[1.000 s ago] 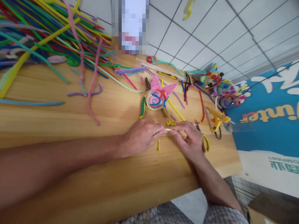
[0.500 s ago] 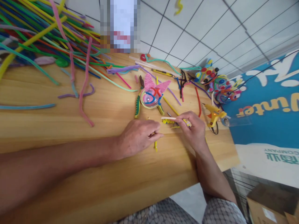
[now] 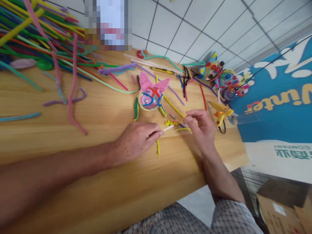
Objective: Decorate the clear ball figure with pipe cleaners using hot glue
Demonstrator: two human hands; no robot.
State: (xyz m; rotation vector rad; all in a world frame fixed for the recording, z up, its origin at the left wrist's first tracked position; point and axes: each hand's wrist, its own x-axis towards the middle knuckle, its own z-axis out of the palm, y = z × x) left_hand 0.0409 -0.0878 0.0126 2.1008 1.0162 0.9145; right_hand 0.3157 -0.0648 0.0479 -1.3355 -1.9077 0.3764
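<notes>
Over the table (image 3: 117, 185), left hand (image 3: 136, 140) pinches white stick (image 3: 168, 128); right hand (image 3: 202, 131) hangs half-uncurled.

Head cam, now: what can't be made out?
All in the head view:
- White strip: one end hidden by the left hand.
- Right hand: anything between its fingertips is too small to tell.
- Green-handled tool: middle hidden by the pink-eared ornament.
- Fuzzy stem heap: cut off by the top and left edges.
- Cardboard box: print blurred.
</notes>
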